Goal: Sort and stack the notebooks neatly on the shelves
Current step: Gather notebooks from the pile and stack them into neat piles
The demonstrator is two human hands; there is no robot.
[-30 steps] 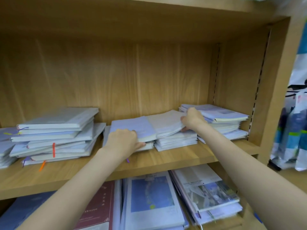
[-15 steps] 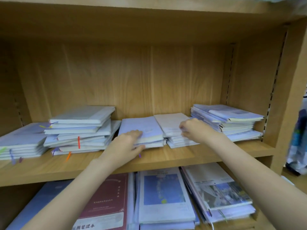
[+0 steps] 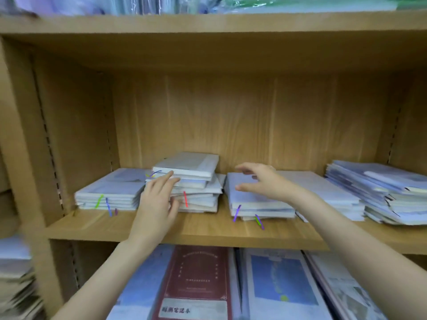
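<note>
1. Notebooks (image 3: 194,181), pale-covered with coloured ribbons, lay in uneven stacks on the shelf (image 3: 161,227).
2. Left hand (image 3: 157,202), fingers straight, touched the tallest stack; right hand (image 3: 261,181) hovered spread above the next stack (image 3: 256,199).

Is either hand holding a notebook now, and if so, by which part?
Nothing is held. The left hand has straight fingers against the front of the untidy stack. The right hand hovers open above another stack.

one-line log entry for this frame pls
stage: straightening stacks | left hand: open, fingers at messy stack | right hand: open, over middle stack | shelf: five stacks
</note>
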